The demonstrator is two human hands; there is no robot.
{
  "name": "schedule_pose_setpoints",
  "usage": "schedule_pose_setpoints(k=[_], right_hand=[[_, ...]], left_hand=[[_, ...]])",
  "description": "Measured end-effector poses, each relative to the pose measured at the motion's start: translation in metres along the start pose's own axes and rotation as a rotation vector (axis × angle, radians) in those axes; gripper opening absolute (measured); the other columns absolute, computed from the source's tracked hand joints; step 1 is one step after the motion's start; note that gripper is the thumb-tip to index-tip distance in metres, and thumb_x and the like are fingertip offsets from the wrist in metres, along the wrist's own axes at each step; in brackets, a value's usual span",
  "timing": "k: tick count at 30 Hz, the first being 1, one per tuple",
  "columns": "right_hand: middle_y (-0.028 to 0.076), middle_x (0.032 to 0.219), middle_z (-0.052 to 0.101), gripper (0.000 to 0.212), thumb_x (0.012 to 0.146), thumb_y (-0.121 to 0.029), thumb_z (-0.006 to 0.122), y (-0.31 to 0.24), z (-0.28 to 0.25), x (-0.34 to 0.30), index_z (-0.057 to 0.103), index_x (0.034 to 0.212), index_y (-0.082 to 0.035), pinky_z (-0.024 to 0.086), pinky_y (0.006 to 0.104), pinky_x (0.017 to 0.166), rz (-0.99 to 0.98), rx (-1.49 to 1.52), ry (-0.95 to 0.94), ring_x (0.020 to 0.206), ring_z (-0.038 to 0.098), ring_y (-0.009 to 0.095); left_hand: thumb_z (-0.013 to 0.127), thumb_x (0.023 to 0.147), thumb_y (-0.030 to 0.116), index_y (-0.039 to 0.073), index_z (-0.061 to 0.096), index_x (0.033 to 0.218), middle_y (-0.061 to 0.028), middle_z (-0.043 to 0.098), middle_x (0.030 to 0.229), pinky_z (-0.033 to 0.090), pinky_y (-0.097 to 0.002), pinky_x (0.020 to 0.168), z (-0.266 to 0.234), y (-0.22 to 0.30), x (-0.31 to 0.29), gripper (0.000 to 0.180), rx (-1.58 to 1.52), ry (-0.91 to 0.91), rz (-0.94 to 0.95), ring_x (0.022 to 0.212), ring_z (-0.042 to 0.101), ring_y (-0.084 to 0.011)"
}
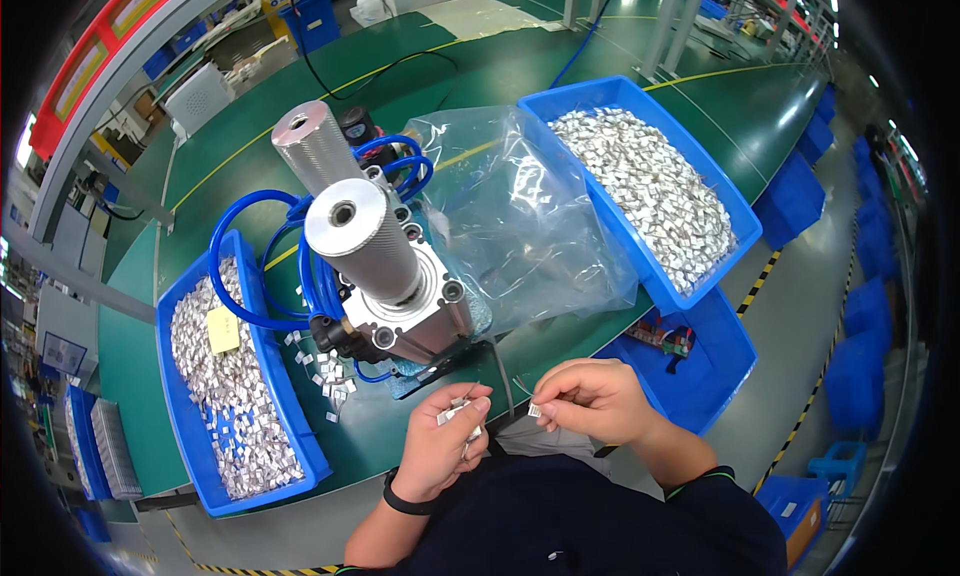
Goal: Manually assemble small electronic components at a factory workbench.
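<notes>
My left hand is curled around several small white tabs, which stick out between thumb and fingers. Just right of it, my right hand pinches a single small white tab with thin wire leads between thumb and fingertips. Both hands are in front of the table's near edge, close to my body. Beyond them stands a pneumatic fixture with two knurled silver cylinders and blue air hoses. Loose white tabs are scattered on the green table left of the fixture.
A long blue bin full of white tabs stands at left, a yellow note on top. Another filled blue bin is at right, above a lower blue bin holding a red part. A clear plastic bag lies behind the fixture.
</notes>
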State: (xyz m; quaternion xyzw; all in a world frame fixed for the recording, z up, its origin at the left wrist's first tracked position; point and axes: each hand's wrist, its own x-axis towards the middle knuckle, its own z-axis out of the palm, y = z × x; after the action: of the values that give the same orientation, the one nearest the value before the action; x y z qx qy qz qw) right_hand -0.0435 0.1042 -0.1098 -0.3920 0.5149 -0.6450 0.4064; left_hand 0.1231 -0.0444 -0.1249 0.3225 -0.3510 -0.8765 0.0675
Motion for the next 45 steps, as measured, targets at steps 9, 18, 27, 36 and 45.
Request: schedule_pose_setpoints(k=[9, 18, 27, 36, 45], right_hand=[[0.012, 0.098, 0.065, 0.011, 0.088, 0.005, 0.062, -0.016, -0.015, -0.006, 0.065, 0.099, 0.006, 0.057, 0.0254, 0.067, -0.016, -0.064, -0.016, 0.08, 0.067, 0.014], [0.011, 0.091, 0.064, 0.025, 0.084, -0.008, 0.068, -0.052, -0.027, 0.018, 0.065, 0.107, -0.001, 0.052, 0.0321, 0.066, -0.186, -1.012, 0.191, 0.074, 0.064, 0.022], [0.013, 0.092, 0.061, 0.016, 0.088, -0.012, 0.064, 0.009, 0.012, 0.044, 0.064, 0.101, -0.002, 0.049, 0.0376, 0.071, -0.129, -0.634, -0.212, 0.081, 0.061, 0.03], [0.013, 0.09, 0.06, 0.014, 0.09, -0.011, 0.063, 0.009, 0.012, 0.057, 0.058, 0.098, -0.001, 0.05, 0.0372, 0.07, -0.16, -0.852, -0.284, 0.08, 0.062, 0.028], [0.013, 0.095, 0.068, 0.017, 0.083, -0.003, 0.071, 0.056, 0.031, 0.04, 0.066, 0.099, 0.0, 0.053, 0.0284, 0.067, -0.307, -0.557, 0.14, 0.078, 0.067, 0.021]], left_hand=[[0.059, 0.094, 0.007, 0.002, 0.059, 0.109, -0.0045, 0.055, 0.077, 0.027, -0.0205, 0.034, 0.0, -0.003, -0.003, 0.016, 0.023, -0.036, 0.04, 0.044, 0.042, -0.0084], [0.062, 0.094, 0.012, 0.002, 0.061, 0.112, 0.0019, 0.052, 0.068, 0.029, -0.0201, 0.038, 0.002, -0.001, -0.002, 0.02, 0.106, -0.082, 0.041, 0.049, 0.045, -0.0047], [0.064, 0.094, 0.017, 0.004, 0.062, 0.115, 0.0039, 0.054, 0.068, 0.035, -0.0194, 0.041, -0.01, 0.002, -0.001, 0.025, 0.278, -0.097, 0.023, 0.051, 0.049, -0.0029], [0.063, 0.094, 0.016, 0.0, 0.064, 0.108, 0.0002, 0.054, 0.065, 0.029, -0.02, 0.037, -0.017, -0.003, 0.005, 0.021, 0.362, 0.09, 0.168, 0.047, 0.045, -0.0043], [0.059, 0.096, 0.02, 0.003, 0.061, 0.113, -0.0007, 0.051, 0.076, 0.028, -0.0196, 0.033, -0.007, -0.001, 0.014, 0.024, -0.336, 0.03, -0.075, 0.046, 0.043, -0.0072]])
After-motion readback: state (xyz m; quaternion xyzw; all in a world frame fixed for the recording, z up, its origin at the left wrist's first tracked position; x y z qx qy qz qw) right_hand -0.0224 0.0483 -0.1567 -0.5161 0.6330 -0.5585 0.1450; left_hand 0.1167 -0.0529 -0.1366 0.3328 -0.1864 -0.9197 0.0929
